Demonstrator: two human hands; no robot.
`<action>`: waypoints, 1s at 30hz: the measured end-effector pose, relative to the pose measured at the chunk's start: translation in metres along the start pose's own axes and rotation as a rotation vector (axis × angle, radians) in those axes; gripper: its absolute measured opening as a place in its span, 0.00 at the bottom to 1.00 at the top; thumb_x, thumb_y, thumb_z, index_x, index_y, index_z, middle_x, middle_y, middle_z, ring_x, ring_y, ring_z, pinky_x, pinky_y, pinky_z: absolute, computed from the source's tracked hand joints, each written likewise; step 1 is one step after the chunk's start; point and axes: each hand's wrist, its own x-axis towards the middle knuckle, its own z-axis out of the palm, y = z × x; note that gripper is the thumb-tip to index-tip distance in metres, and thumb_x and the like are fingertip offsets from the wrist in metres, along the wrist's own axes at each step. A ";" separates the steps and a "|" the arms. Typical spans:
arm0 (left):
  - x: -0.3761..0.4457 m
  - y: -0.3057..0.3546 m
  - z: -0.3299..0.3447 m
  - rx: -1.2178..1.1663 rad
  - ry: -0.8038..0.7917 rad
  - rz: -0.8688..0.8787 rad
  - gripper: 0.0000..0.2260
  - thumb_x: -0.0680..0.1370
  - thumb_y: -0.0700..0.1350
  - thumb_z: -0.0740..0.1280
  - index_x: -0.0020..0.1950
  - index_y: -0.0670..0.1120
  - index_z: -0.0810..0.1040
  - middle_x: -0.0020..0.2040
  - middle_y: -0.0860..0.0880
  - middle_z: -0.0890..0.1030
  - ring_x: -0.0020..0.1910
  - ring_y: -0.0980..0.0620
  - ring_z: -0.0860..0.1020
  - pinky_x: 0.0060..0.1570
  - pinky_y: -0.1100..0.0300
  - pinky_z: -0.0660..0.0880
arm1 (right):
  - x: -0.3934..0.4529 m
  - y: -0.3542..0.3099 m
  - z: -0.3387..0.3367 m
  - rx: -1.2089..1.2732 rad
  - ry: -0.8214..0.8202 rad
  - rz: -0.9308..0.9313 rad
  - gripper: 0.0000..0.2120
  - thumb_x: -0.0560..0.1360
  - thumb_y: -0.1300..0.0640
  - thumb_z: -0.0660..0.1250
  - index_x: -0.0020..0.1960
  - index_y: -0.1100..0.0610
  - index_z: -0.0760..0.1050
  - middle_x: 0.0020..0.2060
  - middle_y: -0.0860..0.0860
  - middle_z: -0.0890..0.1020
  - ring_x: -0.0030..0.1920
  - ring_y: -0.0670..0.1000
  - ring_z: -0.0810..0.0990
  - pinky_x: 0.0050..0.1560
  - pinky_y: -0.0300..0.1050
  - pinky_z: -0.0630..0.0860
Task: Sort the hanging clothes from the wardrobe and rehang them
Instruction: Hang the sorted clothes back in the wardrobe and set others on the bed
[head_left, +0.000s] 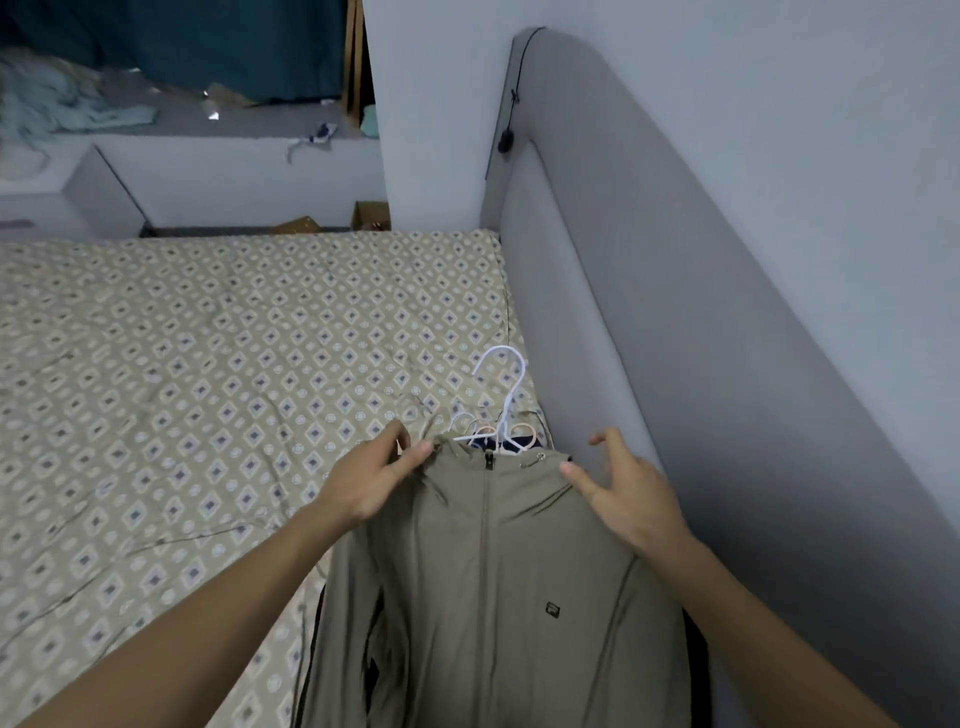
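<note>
Jacket (488, 582): olive-khaki zip-up, lying front-up on the right side of the bed close beside the headboard, collar toward the far end; zip closed to the neck with a dark pull at the top; small dark square logo patch on the chest; soft creases running down the front.
Garments beneath: dark fabric (511, 445) showing at the neck opening and along the jacket's lower edges; what kind of clothes, cannot tell.
Hangers: one white hanger (506, 387) with its hook standing out past the collar; further white and pale pink hook loops (485, 430) bunched just above the neckline, their count unclear.
Left hand (371, 480): at the jacket's left shoulder by the collar, thumb and forefinger pinching the fabric edge there, other fingers curled loosely.
Right hand (621, 491): on the jacket's right shoulder, fingers spread and mostly straight, forefinger tip touching the fabric near the collar, thumb lifted clear; gripping nothing.
Hands relative to each other: apart, one on each shoulder of the jacket, collar between them.
Bed (208, 364): covered in a beige sheet with a repeating diamond and circle print, lightly wrinkled.
Headboard (649, 312): grey, padded, with a rounded top corner, running along the right; thin black cable (511, 104) hanging down its far end.
Background: white ledge (234, 171) beyond the bed, pale blue cloth (67, 104) heaped on it, dark teal curtain (208, 47) behind.
</note>
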 end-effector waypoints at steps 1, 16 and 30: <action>-0.015 0.007 -0.015 0.000 0.025 0.009 0.23 0.79 0.73 0.57 0.49 0.53 0.70 0.37 0.52 0.81 0.39 0.50 0.78 0.44 0.49 0.73 | -0.010 -0.012 -0.011 -0.003 0.003 -0.033 0.23 0.77 0.30 0.64 0.63 0.43 0.67 0.47 0.50 0.78 0.56 0.59 0.81 0.53 0.51 0.77; -0.370 0.024 -0.209 0.023 0.775 -0.059 0.20 0.83 0.61 0.62 0.37 0.51 0.67 0.33 0.53 0.66 0.34 0.56 0.66 0.37 0.50 0.63 | -0.151 -0.281 -0.052 -0.068 0.090 -0.924 0.27 0.72 0.22 0.56 0.50 0.41 0.81 0.39 0.43 0.83 0.48 0.52 0.83 0.42 0.48 0.73; -0.776 -0.053 -0.201 0.192 1.431 -0.600 0.19 0.81 0.66 0.59 0.39 0.55 0.71 0.38 0.54 0.73 0.40 0.54 0.73 0.41 0.52 0.70 | -0.436 -0.526 0.105 -0.030 -0.245 -1.690 0.22 0.76 0.27 0.60 0.41 0.45 0.76 0.36 0.41 0.78 0.41 0.43 0.76 0.42 0.49 0.74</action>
